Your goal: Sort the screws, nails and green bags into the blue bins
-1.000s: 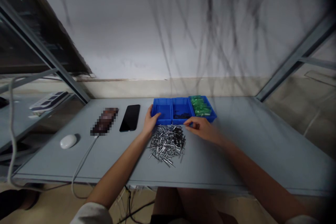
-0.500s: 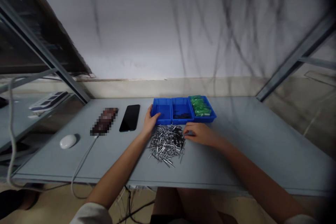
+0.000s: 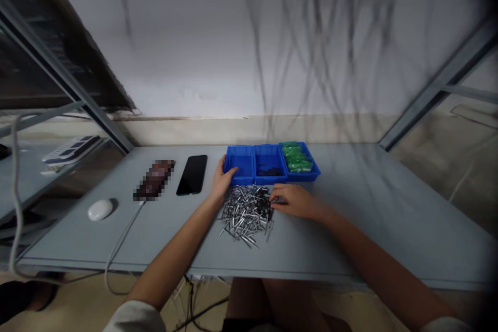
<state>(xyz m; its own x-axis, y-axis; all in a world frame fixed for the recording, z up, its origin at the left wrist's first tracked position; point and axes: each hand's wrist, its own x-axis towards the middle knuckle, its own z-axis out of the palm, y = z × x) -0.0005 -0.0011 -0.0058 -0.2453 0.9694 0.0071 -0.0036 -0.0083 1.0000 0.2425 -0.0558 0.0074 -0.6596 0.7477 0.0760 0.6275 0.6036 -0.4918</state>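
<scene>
My left hand [image 3: 223,179] rests at the front left corner of a blue three-compartment plastic tray [image 3: 243,179], its thumb along the left wall and its fingers along the front wall. The left compartment shows nothing inside, the middle holds small dark parts [image 3: 269,170], and the right holds green pieces [image 3: 296,158]. Just below the tray lies a loose pile of metal rivets [image 3: 245,216] with some darker ones. My right hand [image 3: 293,201] sits at the pile's right edge, fingers curled together; anything between them is hidden.
On the grey table [image 3: 350,207], left of the tray, lie a black smartphone [image 3: 192,175], a pixelated dark flat object [image 3: 153,180] and a white corded mouse [image 3: 100,210]. Metal frame bars rise at both sides. A power strip [image 3: 72,149] sits on a lower shelf at left.
My right hand has moved from the tray's front edge toward me and slightly left, to the pile's right edge. My left hand and the tray have stayed in place.
</scene>
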